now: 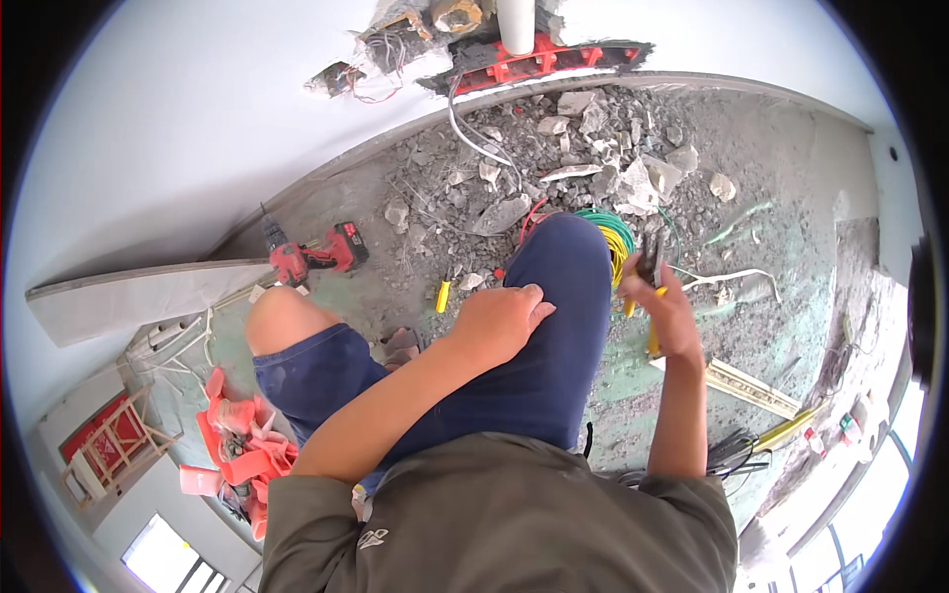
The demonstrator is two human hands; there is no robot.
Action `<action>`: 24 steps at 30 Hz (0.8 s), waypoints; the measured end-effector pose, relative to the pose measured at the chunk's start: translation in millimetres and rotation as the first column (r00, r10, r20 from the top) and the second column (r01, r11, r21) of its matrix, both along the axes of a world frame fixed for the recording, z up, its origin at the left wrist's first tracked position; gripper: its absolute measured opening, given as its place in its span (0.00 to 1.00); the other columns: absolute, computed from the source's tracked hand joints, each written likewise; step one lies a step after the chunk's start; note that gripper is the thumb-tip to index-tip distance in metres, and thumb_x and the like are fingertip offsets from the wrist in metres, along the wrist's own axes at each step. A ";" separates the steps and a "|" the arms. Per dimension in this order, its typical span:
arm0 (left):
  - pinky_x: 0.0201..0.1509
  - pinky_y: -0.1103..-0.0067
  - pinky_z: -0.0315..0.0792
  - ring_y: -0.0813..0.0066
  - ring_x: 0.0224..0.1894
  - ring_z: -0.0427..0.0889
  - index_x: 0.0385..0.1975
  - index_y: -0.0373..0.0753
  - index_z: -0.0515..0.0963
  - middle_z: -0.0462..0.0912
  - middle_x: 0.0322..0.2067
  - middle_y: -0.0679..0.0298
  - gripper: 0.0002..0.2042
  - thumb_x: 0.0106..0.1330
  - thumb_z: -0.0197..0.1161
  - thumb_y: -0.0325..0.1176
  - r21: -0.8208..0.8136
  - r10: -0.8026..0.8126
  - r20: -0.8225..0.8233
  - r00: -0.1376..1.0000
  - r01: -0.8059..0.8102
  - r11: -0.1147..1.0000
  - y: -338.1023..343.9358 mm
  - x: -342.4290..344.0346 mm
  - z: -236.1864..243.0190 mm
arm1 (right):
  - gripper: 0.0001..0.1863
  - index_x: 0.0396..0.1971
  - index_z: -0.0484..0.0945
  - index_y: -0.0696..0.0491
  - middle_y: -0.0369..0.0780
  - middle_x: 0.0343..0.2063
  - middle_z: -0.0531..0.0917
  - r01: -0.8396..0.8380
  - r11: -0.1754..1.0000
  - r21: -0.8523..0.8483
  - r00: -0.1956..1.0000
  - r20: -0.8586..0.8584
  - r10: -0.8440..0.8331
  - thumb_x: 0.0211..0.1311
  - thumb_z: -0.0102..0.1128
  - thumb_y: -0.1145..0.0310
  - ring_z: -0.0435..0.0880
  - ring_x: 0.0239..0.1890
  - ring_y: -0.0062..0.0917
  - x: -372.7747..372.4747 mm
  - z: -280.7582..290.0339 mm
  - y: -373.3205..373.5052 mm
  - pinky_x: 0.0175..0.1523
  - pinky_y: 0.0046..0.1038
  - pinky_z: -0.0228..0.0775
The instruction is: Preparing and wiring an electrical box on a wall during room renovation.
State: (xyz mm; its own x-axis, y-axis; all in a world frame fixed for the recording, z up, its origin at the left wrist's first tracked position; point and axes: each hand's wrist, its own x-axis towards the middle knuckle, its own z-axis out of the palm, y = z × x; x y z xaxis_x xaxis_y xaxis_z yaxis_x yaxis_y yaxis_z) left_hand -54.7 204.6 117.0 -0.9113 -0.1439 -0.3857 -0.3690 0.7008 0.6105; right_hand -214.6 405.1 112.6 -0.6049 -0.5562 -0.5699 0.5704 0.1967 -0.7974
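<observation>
My right hand point(670, 314) is closed round a pair of pliers point(649, 265) with yellow handles and a dark head, held beside my right knee. My left hand point(499, 321) lies against my right thigh, its fingers curled in. Whatever is inside those fingers, if anything, is hidden. Coils of green and yellow wire point(615, 237) lie just past my right knee, partly covered by it. A red wire point(532, 217) loops out beside them. On the floor between my knees is a yellow-handled tool point(442, 296).
Broken rubble point(593, 138) is heaped along the wall. A red cordless drill point(306, 254) lies by my left knee, with orange-pink plastic pieces point(237, 425) behind. Wires hang from a wall hole point(390, 54) near a red box row point(539, 64) and white pipe point(516, 25).
</observation>
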 end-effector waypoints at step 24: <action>0.32 0.59 0.74 0.51 0.29 0.84 0.26 0.41 0.75 0.82 0.22 0.54 0.22 0.65 0.62 0.56 0.128 -0.216 0.027 0.976 0.211 0.969 -1.0 43.5 -6.2 | 0.10 0.34 0.77 0.57 0.40 0.20 0.77 -0.069 0.894 0.442 0.919 -0.321 0.229 0.60 0.66 0.67 0.76 0.23 0.27 110.5 16.9 29.3 0.32 0.31 0.68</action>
